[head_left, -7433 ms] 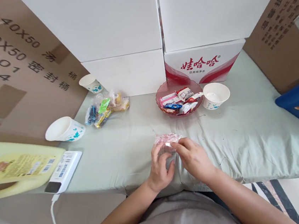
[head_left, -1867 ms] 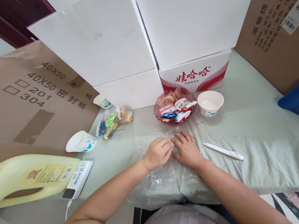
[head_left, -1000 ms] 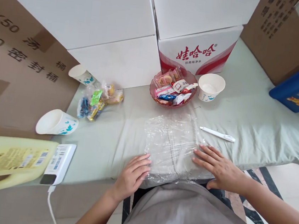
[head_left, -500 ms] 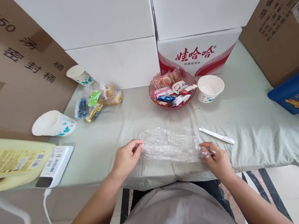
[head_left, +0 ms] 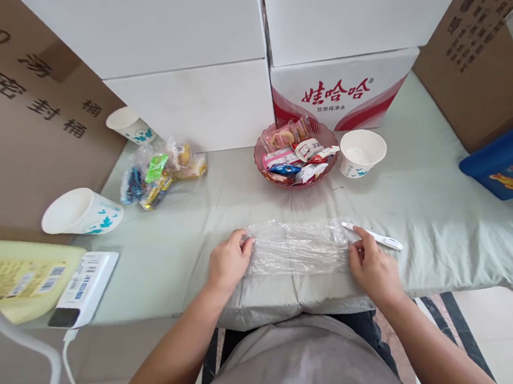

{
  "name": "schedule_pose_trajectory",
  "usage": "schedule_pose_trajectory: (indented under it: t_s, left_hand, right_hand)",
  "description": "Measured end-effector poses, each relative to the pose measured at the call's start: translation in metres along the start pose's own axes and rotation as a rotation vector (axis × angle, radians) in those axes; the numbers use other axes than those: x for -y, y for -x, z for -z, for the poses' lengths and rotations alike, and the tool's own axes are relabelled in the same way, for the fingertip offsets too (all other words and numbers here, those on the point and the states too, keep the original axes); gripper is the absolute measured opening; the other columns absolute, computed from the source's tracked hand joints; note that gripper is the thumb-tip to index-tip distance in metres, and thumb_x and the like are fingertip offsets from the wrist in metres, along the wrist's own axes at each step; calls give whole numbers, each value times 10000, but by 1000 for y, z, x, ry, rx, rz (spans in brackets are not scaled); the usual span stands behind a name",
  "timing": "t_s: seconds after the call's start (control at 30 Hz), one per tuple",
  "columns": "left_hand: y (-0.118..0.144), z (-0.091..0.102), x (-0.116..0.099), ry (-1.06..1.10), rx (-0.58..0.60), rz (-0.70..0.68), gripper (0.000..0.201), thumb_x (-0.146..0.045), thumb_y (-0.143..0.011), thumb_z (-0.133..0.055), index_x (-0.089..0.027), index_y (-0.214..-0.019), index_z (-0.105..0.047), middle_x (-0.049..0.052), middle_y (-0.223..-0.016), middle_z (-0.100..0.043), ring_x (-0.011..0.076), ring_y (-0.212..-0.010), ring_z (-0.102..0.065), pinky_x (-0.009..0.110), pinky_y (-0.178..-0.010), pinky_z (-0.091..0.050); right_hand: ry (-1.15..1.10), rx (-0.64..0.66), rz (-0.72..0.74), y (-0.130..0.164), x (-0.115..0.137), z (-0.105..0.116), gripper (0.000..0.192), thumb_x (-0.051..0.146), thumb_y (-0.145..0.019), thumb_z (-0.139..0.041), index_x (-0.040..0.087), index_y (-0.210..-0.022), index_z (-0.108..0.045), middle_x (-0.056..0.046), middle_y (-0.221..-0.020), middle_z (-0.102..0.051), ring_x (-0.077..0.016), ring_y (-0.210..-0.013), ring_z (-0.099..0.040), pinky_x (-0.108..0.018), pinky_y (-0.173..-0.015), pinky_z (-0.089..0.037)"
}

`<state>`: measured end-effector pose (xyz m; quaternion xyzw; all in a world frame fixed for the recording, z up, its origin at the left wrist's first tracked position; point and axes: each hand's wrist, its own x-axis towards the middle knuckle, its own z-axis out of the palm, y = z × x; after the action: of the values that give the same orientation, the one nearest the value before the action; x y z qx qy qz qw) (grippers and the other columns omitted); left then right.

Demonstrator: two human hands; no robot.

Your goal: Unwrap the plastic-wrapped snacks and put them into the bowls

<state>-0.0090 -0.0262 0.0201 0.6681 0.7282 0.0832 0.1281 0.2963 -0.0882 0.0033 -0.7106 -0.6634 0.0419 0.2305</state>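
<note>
A crinkled clear plastic bag (head_left: 299, 248) lies stretched flat along the front of the covered table. My left hand (head_left: 229, 262) pinches its left edge between thumb and fingers. At the right end, my right hand (head_left: 374, 268) has its thumb and curled fingers on the plastic, its forefinger reaching to a slim white pen-shaped tool (head_left: 382, 239). That tool lies on the cloth, partly behind the fingers. Beyond the bag stands a pink glass bowl (head_left: 263, 171) of wrapped snacks (head_left: 303, 157), with a white paper cup (head_left: 361, 157) at its right.
Wrapped snacks (head_left: 162, 173) lie in a heap at the left, near two tipped paper cups (head_left: 87, 214). A white power bank (head_left: 86, 287) with a cable and a yellow jug (head_left: 13, 276) are nearer. White boxes (head_left: 187, 105) line the back; a blue container (head_left: 512, 158) stands right.
My right hand has shifted up, its forefinger now by the white tool. The plastic bag is pulled straighter with lengthwise creases. My left hand has moved slightly right, still pinching its edge.
</note>
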Motion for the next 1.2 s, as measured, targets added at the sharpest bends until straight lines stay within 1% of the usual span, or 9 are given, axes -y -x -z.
schedule_pose_trajectory:
  t_s: [0.2,0.4,0.53,0.6,0.67,0.77,0.83,1.0,1.2]
  left_hand:
    - [-9,15,12,-76,62,52,197,-316,-887,-588,-222,-1053,-637,21,-855,-743,217,-803,-691,290,-679,-440]
    - [-15,22,28,-63,48,81,184,-337,-885,-586,-226,-1028,-619,6,-789,-718,215,-753,-666,304,-675,-438]
    - [-13,13,27,-31,-232,-63,246,-337,-865,-604,-177,-1052,-609,59,-853,-692,240,-791,-645,352,-727,-460]
    - [-8,7,21,-41,-463,-201,281,-354,-864,-607,-142,-1049,-611,115,-931,-667,271,-882,-624,394,-785,-462]
    - [-1,1,12,-25,-580,-384,224,-333,-884,-587,-140,-993,-622,130,-946,-650,270,-915,-601,401,-810,-459]
    - [9,-7,-2,49,-413,-690,131,-252,-923,-536,-174,-884,-635,73,-852,-657,215,-834,-589,354,-785,-464]
    - [14,-12,-7,66,-268,-793,168,-253,-940,-515,-184,-872,-652,54,-827,-670,203,-827,-590,345,-786,-466]
    - [15,-21,-5,41,-222,-792,262,-309,-972,-462,-183,-1004,-690,81,-986,-707,235,-985,-603,386,-894,-456]
    - [11,-24,-3,-77,-147,-751,385,-381,-961,-484,-175,-1262,-604,128,-1356,-578,310,-1283,-484,475,-1051,-382]
  right_hand:
    - [-12,17,231,-5,9,-2,414,189,-913,-449,157,-1323,-498,-81,-1069,-702,-221,-909,-659,-335,-761,-524]
    - [1,4,394,-11,18,-8,380,179,-931,-450,143,-1299,-540,-114,-1183,-663,-259,-1031,-595,-431,-951,-481]
    - [31,-35,369,-13,18,-12,393,216,-949,-437,121,-1321,-519,-142,-1201,-654,-284,-1101,-577,-456,-965,-470]
    - [35,-43,331,-14,18,-13,384,250,-958,-437,124,-1309,-527,-144,-1176,-663,-286,-1082,-586,-451,-944,-479]
    - [21,-55,280,-16,17,-13,380,314,-965,-449,131,-1286,-540,-137,-1109,-683,-280,-1019,-610,-437,-904,-494]
    - [-21,-60,190,-24,17,-15,392,414,-961,-469,147,-1231,-570,-101,-966,-711,-260,-906,-644,-399,-827,-507]
    - [-32,-38,148,-31,18,-16,352,415,-964,-464,156,-1155,-608,-83,-896,-717,-245,-858,-657,-367,-779,-500]
    - [45,14,41,-49,21,-18,300,326,-974,-398,177,-951,-658,-83,-878,-723,-213,-720,-648,-309,-626,-419]
    - [152,55,-115,-58,19,-18,268,324,-951,-440,176,-985,-661,-78,-821,-708,-200,-607,-594,-298,-549,-341]
